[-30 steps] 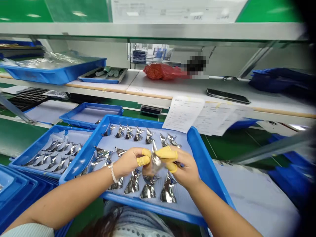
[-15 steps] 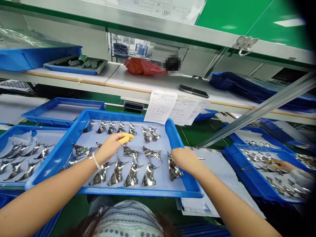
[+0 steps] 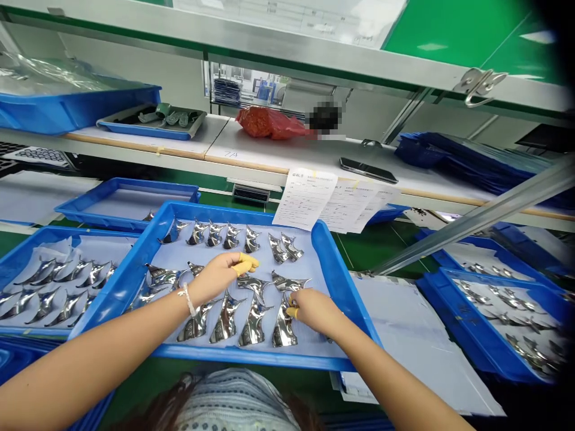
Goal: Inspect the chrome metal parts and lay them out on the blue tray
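A blue tray [image 3: 345, 281] lined with white sheet holds rows of shiny, curved metal parts with pointed tips. My left hand [image 3: 220, 278], yellow finger covers on its fingertips, hovers over the middle of the tray, thumb and finger pressed together. Anything between them is too small or hidden to make out. Just below those fingertips lies a metal part [image 3: 254, 286]. My right hand [image 3: 317, 310], also with a yellow cover, has its fingers closed on the upper end of the rightmost front-row curved metal part [image 3: 284, 329]. More metal at the tray's right side is mostly hidden behind this hand.
On the left stands another blue tray [image 3: 27, 329] of similar parts; to the right, one more tray [image 3: 431, 287]. Paper sheets [image 3: 305, 197] hang from the shelf behind. The shelf bears a phone [image 3: 368, 170] and a red bag [image 3: 269, 124]. A slanting metal post [image 3: 449, 227] crosses at right.
My right hand has moved left from metal parts at the tray's right side to the rightmost front-row part. My left hand stays over the middle. A co-worker's hand has left the right-hand tray.
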The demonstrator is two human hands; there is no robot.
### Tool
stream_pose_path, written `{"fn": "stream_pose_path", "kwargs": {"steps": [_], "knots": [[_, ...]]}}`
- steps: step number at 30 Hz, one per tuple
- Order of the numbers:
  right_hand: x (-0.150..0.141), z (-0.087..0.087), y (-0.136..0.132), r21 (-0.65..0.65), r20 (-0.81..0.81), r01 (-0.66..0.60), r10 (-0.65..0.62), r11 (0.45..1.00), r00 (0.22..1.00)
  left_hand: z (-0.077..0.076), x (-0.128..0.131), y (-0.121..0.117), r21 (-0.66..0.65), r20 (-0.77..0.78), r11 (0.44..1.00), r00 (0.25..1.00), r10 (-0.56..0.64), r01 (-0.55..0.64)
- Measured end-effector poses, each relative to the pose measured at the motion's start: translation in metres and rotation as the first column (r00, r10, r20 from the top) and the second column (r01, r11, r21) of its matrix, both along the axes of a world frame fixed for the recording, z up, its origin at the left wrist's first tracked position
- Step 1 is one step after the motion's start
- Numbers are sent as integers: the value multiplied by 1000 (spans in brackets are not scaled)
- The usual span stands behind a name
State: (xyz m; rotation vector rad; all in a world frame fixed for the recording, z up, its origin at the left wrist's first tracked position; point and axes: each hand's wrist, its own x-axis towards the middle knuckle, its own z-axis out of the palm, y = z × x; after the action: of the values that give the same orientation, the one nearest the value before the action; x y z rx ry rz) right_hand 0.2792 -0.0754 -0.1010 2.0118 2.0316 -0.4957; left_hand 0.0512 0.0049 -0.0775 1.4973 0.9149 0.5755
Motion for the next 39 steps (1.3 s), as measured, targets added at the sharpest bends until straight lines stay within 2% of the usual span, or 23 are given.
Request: {"fn": "stream_pose_path", "kwargs": {"steps": [2,5,6,7,8,10,11,12,13,15,17,21,29,35,39], "knots": [[4,8,2,4,-72,3,-3,1000,997,4,-5,1,-29,-4,997,997,-72,71],[7,35,12,42,-207,-7,16,999,978,12,-13,1,-57,-56,977,977,-207,204],[5,45,16,64,-317,5,15,998,948,15,-15,0,-60,-71,968,966,-248,244],[1,54,22,90,-471,37,10,995,882,18,-17,-1,-67,-67,957,956,-286,282],[-6,60,28,115,-647,92,4,989,763,21,-18,-3,-78,-40,945,946,-320,317],[-25,67,42,111,-921,239,9,965,389,27,-19,-7,-107,83,925,930,-358,365],[-36,67,49,82,-978,298,20,951,206,31,-19,-9,-126,164,918,921,-354,375],[-47,66,56,54,-997,331,30,942,77,34,-20,-10,-145,236,918,914,-329,368],[-58,65,63,31,-999,349,39,937,-17,37,-21,-11,-165,295,924,911,-286,344],[-77,62,72,0,-991,360,49,933,-128,42,-24,-10,-208,379,937,906,-187,281],[-90,61,75,-37,-985,376,31,926,-171,45,-28,-6,-231,442,943,889,-118,240],[-95,58,68,-87,-980,406,-6,910,-197,45,-38,4,-181,508,959,856,-98,218],[-84,43,50,-23,-953,228,47,973,-298,49,-45,14,-50,353,986,926,-132,160],[-78,46,49,-53,-958,209,9,977,-285,45,-46,19,67,235,989,962,-142,130],[-75,42,49,-28,-976,218,20,975,-216,41,-50,24,216,119,967,980,-160,132]]}}
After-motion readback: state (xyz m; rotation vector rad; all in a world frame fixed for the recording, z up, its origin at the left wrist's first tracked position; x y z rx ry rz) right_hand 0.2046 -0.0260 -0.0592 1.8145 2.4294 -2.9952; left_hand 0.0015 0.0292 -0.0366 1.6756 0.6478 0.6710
